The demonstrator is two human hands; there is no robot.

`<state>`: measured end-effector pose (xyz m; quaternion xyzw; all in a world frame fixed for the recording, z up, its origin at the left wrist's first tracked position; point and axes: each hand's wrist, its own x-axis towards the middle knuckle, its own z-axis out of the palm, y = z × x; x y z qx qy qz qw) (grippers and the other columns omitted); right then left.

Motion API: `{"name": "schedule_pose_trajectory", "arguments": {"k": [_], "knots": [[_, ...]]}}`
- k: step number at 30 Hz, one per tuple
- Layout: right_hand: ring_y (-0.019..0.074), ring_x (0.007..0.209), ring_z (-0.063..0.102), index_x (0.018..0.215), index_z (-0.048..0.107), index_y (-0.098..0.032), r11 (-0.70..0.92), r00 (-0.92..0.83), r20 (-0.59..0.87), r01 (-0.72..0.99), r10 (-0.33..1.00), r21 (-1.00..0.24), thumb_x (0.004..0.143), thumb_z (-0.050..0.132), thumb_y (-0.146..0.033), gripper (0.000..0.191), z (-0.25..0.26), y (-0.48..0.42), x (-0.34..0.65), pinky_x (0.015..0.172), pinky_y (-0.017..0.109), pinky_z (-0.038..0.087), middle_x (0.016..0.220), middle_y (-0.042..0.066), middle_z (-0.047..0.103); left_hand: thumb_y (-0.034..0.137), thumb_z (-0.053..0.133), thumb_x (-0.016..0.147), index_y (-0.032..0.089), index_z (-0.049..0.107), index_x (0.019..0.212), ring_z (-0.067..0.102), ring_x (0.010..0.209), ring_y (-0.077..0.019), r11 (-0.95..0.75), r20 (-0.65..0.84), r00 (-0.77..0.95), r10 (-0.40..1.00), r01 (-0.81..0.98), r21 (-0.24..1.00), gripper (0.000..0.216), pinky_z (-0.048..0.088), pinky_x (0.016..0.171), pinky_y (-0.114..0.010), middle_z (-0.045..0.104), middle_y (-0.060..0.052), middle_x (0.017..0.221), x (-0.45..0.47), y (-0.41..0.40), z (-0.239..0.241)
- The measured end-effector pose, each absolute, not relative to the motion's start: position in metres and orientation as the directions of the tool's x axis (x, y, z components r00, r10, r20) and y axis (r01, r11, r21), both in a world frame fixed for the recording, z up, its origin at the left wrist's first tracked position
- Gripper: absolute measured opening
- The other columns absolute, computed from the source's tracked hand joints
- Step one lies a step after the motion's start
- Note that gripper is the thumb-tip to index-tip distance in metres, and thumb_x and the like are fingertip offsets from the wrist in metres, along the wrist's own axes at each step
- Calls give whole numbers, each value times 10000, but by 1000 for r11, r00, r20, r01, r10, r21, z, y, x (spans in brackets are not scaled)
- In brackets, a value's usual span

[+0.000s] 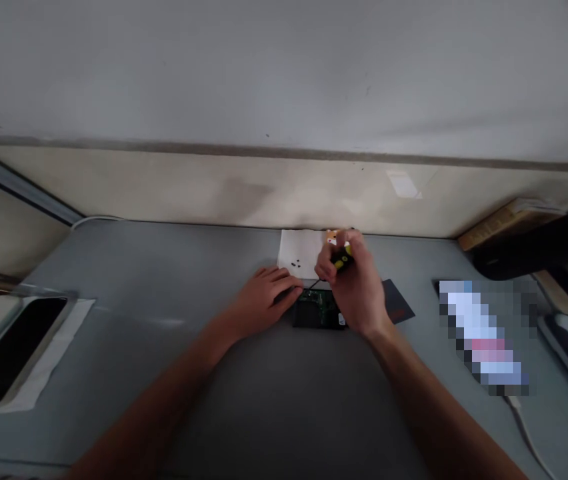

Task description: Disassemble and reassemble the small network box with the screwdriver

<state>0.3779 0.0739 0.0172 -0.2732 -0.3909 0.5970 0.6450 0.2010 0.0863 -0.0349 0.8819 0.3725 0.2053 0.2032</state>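
Observation:
A small dark device with a bare green circuit board (320,308) lies flat on the grey desk. The fingertips and thumb of my left hand (269,297) close on its upper left corner. My right hand (351,283) is wrapped round the black and yellow handle of a screwdriver (343,259). The screwdriver's thin shaft slants down to the left, with its tip at the board's upper left edge near my left fingers. My right hand hides part of the device's right side. Several tiny dark screws (296,264) lie on a white sheet of paper (304,244) behind the device.
A dark flat plate (399,302) lies right of my right hand. Farther right are a pixelated phone-like object (484,337) with a white cable (527,427), and a thick book (509,220). At left, a black-screened device (9,353) rests on white paper. A wall (174,190) bounds the desk behind.

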Motion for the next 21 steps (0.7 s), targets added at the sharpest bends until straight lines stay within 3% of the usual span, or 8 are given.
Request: {"name": "schedule_pose_trajectory", "arguments": {"k": [4,8,11,17,21], "knots": [[93,497,312,792,428,-249,184,-69,251,-499,966,-847,967,572,-570,392,13,87,376,515,272,254,574,-81,423,324,384,1080,229,656,1097,614,976,-219,-646,188,653,733,583,493,289,450,923,-379,672,-37,998,200,84,-34],[99,601,503,818,444,-248,177,-80,240,-460,968,-870,951,640,-496,343,15,88,390,588,275,388,734,-45,568,357,421,1075,238,637,1152,603,1011,-230,-658,176,664,727,599,456,259,439,930,-388,669,-38,1046,199,83,-36],[116,693,553,840,519,-235,145,-172,235,-420,957,-896,936,639,-546,347,18,90,398,643,292,433,823,-13,580,363,412,1079,243,636,1154,601,1013,-228,-666,175,672,720,596,450,265,439,924,-384,668,-34,1042,199,83,-36],[110,586,380,843,531,-238,124,-224,252,-464,941,-877,980,487,-641,428,14,96,387,572,279,349,664,-41,437,351,400,1074,237,636,1118,606,979,-217,-660,171,665,727,608,441,266,438,907,-382,674,-24,1011,200,83,-34],[100,534,300,890,436,-271,148,-212,279,-481,937,-864,959,590,-580,353,12,94,385,541,262,298,609,-88,397,340,380,1075,238,635,1145,610,971,-215,-668,181,665,724,613,421,284,442,900,-382,673,-27,1016,201,82,-33]]}}
